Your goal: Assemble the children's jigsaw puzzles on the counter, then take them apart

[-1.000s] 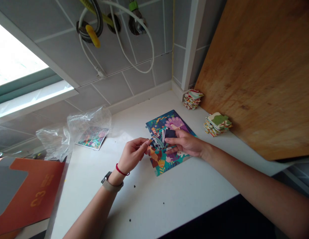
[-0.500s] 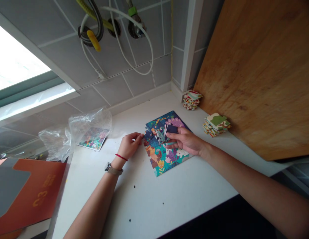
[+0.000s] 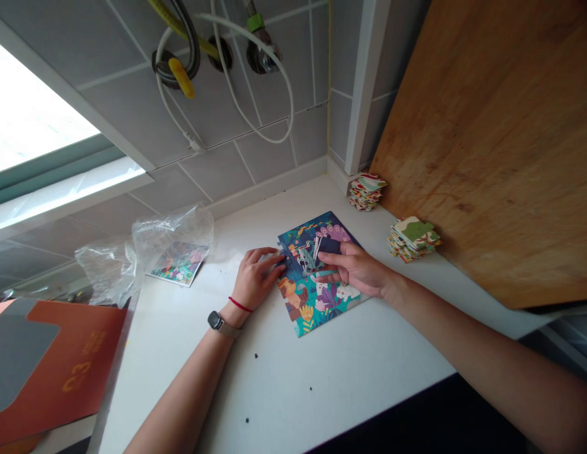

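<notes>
A colourful jigsaw puzzle (image 3: 312, 315) with animals and plants lies flat on the white tabletop, largely assembled. At its left edge my left hand (image 3: 259, 274) rests with fingers apart, the fingertips touching a dark blue part of the border. Over the puzzle's middle, my right hand (image 3: 357, 270) is closed on a small fanned stack of puzzle pieces (image 3: 329, 246), the top one showing a dark back. The stack and hand cover part of the picture beneath, so I cannot tell whether it has gaps there.
Two piles of puzzle pieces, a far pile (image 3: 366, 192) and a nearer pile (image 3: 413, 238), stand by a wooden board (image 3: 492, 151). A picture card (image 3: 177, 263) lies partly under a clear plastic bag (image 3: 173, 227) at left. An orange box (image 3: 61, 372) sits beyond the table's left edge. Hoses hang above.
My left hand has shifted slightly right onto the puzzle's left edge, its fingers going from a pinch to more spread. My right hand keeps holding the pieces in about the same place.
</notes>
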`<state>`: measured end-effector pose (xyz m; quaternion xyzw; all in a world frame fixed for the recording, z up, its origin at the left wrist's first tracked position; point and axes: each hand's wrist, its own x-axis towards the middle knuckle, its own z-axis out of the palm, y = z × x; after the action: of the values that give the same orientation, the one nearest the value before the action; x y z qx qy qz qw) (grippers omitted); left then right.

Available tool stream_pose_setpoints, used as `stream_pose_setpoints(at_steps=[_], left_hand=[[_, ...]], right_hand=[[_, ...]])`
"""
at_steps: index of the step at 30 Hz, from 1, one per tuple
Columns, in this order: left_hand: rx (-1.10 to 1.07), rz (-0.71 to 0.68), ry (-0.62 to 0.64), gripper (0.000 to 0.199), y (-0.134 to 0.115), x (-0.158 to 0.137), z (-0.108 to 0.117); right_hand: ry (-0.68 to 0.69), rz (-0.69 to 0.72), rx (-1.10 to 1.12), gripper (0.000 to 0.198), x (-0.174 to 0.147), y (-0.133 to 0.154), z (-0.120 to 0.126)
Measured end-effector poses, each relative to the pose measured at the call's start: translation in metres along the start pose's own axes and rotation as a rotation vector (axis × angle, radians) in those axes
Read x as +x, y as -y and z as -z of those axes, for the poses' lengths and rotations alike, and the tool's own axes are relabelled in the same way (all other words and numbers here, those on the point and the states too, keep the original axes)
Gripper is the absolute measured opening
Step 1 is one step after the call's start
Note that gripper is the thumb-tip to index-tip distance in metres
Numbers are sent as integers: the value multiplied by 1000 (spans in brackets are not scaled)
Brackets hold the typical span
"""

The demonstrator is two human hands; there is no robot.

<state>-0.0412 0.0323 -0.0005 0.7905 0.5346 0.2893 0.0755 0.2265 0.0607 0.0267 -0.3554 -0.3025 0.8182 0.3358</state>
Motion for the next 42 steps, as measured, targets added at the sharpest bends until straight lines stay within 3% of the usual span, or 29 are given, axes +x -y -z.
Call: stream_pose_setpoints(at_steps=[4, 16, 22, 31, 42], left_hand=[[-21, -81, 2, 23, 6, -1, -2], [159, -20, -26, 24, 1, -7, -1], [94, -96, 20, 27, 7, -6, 3], [56, -104, 5, 25, 12, -7, 0], [102, -123, 76, 34, 6, -8, 3]], right_hand=[[7, 8, 0, 29, 1, 0, 0], [15, 17, -16, 29, -1, 0, 0], [3, 5, -22, 30, 0, -1, 1], [7, 13, -20, 30, -1, 0, 0], [3, 15, -25, 32, -1, 0, 0]])
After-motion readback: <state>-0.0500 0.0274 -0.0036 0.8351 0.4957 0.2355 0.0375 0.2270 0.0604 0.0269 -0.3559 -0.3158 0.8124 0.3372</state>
